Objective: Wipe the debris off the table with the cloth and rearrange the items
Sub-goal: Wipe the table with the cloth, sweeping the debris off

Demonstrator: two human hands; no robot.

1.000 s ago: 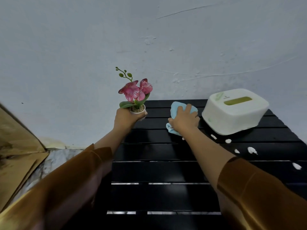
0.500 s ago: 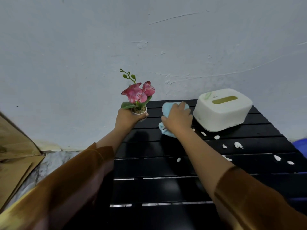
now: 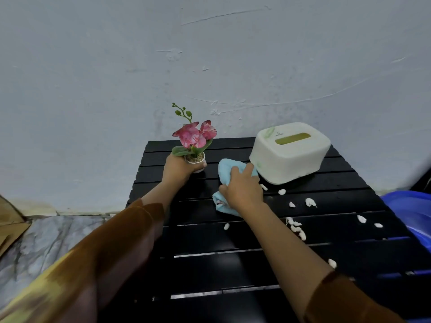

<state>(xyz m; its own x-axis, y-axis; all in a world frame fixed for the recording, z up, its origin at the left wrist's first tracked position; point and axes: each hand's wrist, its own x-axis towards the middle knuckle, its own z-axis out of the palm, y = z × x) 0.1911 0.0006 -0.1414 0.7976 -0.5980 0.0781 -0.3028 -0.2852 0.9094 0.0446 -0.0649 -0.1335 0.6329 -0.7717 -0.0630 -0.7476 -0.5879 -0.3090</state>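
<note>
My right hand presses a light blue cloth flat on the black slatted table, just left of the white tissue box. My left hand grips the small white pot of a pink artificial orchid at the table's back left, held upright. Several white debris bits lie scattered on the slats to the right of my right arm, and one bit sits left of it.
A pale wall rises right behind the table. A blue plastic tub stands off the table's right edge. Brown cardboard and a marbled grey floor lie to the left.
My right hand has slid the cloth rightward and toward me, up against the tissue box. The view has shifted, bringing more debris and the blue tub into sight. The orchid stays held.
</note>
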